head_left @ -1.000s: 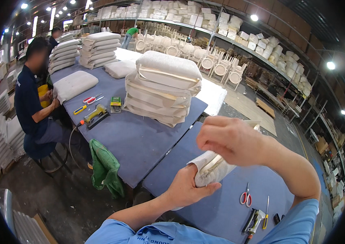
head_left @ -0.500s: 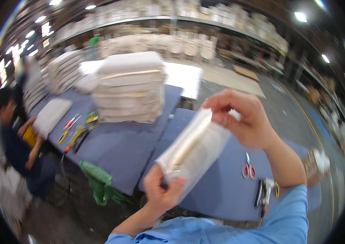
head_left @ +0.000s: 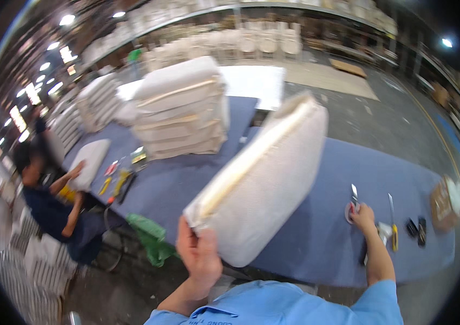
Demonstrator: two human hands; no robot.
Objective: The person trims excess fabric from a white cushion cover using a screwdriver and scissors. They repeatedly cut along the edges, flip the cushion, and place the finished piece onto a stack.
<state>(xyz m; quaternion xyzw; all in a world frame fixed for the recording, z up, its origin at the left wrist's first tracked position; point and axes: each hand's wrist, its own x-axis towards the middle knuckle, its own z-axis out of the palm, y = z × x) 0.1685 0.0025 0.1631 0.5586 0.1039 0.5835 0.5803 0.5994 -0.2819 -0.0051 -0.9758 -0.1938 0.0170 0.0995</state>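
Note:
My left hand (head_left: 201, 257) grips the near lower corner of an off-white, fabric-covered cushion (head_left: 276, 184). The cushion tilts up on edge above the blue-grey table (head_left: 327, 244), with a yellowish strip along its upper side. At the right part of the table, my right hand (head_left: 365, 218) has its fingers closed on the red handle of a pair of scissors (head_left: 354, 195). The blades point away from me and still seem to lie on the tabletop. A dark and pale tool, partly covered by my right forearm, lies close to it.
Right of my forearm lie a yellow-handled screwdriver (head_left: 394, 238), small black items (head_left: 421, 232) and a brown box (head_left: 444, 203). A tall stack of cushions (head_left: 181, 114) stands on the left table. A co-worker (head_left: 51, 200) handles another cushion there. Green cloth (head_left: 151, 238) hangs off the edge.
My right hand has left the cushion's upper end and come down to the scissors on the right. The cushion, still in my left hand, has turned to show its broad face.

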